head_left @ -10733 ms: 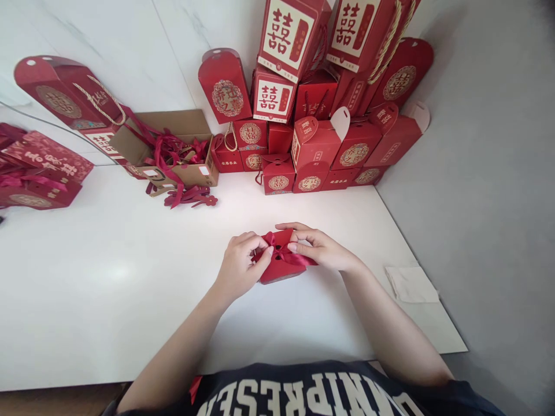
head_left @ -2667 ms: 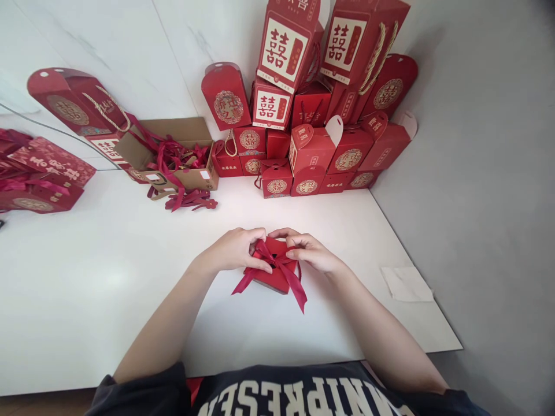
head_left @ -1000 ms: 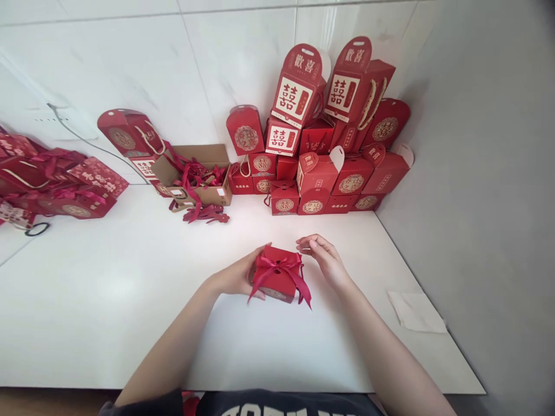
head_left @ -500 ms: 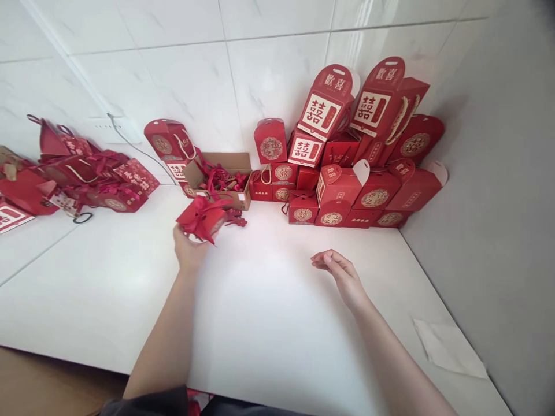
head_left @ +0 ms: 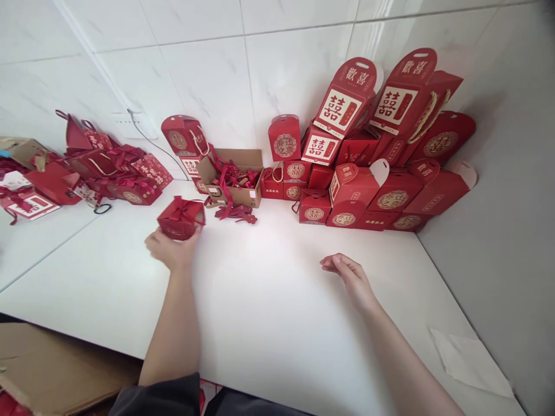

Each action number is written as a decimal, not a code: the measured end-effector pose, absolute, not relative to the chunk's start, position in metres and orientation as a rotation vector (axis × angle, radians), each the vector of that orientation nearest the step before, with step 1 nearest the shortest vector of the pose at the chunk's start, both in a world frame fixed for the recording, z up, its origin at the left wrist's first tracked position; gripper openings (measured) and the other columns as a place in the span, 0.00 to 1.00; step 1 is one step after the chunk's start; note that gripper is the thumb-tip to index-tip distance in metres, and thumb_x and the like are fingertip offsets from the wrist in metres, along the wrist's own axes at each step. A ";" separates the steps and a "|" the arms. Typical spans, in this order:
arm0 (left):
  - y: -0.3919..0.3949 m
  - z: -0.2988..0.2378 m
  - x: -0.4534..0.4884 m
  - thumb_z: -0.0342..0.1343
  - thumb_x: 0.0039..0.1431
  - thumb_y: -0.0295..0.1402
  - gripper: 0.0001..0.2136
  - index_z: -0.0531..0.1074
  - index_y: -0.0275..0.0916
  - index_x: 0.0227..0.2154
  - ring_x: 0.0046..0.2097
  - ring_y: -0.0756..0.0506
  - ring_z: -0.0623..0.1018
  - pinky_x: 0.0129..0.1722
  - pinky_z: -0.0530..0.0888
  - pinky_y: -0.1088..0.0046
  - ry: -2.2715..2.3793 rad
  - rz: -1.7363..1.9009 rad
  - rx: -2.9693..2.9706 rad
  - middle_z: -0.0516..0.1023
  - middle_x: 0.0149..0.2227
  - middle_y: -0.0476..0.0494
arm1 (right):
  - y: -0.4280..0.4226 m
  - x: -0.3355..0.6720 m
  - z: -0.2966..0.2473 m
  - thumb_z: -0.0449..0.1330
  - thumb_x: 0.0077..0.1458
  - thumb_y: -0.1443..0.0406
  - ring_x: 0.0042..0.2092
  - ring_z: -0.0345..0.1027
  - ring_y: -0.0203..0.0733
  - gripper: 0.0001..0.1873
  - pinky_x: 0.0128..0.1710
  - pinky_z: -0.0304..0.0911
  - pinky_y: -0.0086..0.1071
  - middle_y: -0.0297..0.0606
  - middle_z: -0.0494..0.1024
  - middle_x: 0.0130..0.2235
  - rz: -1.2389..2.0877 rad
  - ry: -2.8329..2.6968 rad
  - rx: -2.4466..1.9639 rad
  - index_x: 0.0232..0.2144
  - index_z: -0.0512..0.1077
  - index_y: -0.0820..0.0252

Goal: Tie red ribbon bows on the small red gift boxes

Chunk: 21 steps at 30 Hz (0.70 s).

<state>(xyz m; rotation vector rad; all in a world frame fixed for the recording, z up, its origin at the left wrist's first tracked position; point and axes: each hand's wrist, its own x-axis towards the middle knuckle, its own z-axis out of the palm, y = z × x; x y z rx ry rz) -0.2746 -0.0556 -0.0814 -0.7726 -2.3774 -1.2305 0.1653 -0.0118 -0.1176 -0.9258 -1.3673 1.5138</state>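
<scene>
My left hand (head_left: 170, 252) is shut under a small red gift box (head_left: 180, 218) tied with a dark red ribbon bow, lifting it above the white table (head_left: 269, 312). The box is near the table's back edge, just left of a cardboard carton (head_left: 229, 185) full of red ribbons. My right hand (head_left: 350, 278) lies well to the right, over the table. It holds nothing, and its fingers are relaxed and slightly curled.
A stacked wall of red boxes and bags with gold double-happiness panels (head_left: 368, 162) stands against the back right corner. Red ribbon pieces (head_left: 236, 213) lie by the carton. More red bags (head_left: 108, 173) sit far left, a white cloth (head_left: 470, 364) lies front right, and flattened cardboard (head_left: 52, 364) lies below the front edge.
The bow is now tied and the right hand has let go. My left hand has carried the box left and up toward the carton, and the view has swung with it.
</scene>
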 end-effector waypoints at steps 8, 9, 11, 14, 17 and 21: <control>-0.057 -0.107 -0.345 0.57 0.53 0.52 0.45 0.45 0.26 0.63 0.63 0.26 0.58 0.61 0.55 0.46 -2.774 -0.957 -0.770 0.57 0.61 0.22 | -0.006 0.162 -0.132 0.56 0.59 0.50 0.41 0.68 0.45 0.18 0.48 0.63 0.37 0.39 0.75 0.37 1.575 -1.305 -0.992 0.29 0.74 0.57; -0.051 -0.112 -0.343 0.54 0.55 0.51 0.41 0.51 0.26 0.62 0.65 0.27 0.56 0.63 0.50 0.45 -2.789 -0.863 -0.878 0.58 0.62 0.22 | -0.005 0.161 -0.131 0.57 0.59 0.50 0.41 0.68 0.44 0.18 0.48 0.63 0.37 0.39 0.75 0.37 1.571 -1.321 -1.014 0.29 0.74 0.57; -0.041 -0.119 -0.338 0.50 0.58 0.51 0.34 0.60 0.30 0.59 0.66 0.27 0.54 0.63 0.44 0.40 -2.803 -0.675 -1.054 0.58 0.64 0.24 | -0.004 0.160 -0.127 0.57 0.58 0.50 0.41 0.68 0.43 0.18 0.47 0.63 0.35 0.39 0.76 0.36 1.565 -1.368 -1.045 0.29 0.74 0.58; -0.031 -0.127 -0.333 0.44 0.61 0.50 0.30 0.61 0.36 0.60 0.67 0.30 0.53 0.62 0.46 0.39 -2.760 -0.459 -1.250 0.56 0.66 0.30 | -0.004 0.157 -0.123 0.58 0.57 0.50 0.40 0.69 0.43 0.18 0.46 0.63 0.34 0.38 0.76 0.35 1.537 -1.460 -1.062 0.29 0.74 0.58; -0.028 -0.131 -0.335 0.47 0.60 0.49 0.29 0.63 0.36 0.59 0.67 0.30 0.54 0.64 0.45 0.41 -2.737 -0.568 -1.287 0.57 0.66 0.30 | -0.006 0.155 -0.124 0.57 0.58 0.51 0.39 0.68 0.42 0.17 0.44 0.62 0.33 0.38 0.76 0.34 1.477 -1.563 -1.093 0.29 0.73 0.59; -0.028 -0.130 -0.336 0.56 0.55 0.43 0.32 0.60 0.28 0.58 0.67 0.29 0.55 0.66 0.49 0.47 -2.661 -1.087 -1.261 0.53 0.66 0.24 | -0.010 0.150 -0.126 0.56 0.60 0.54 0.38 0.69 0.42 0.16 0.41 0.61 0.33 0.37 0.76 0.34 1.415 -1.673 -1.156 0.30 0.72 0.59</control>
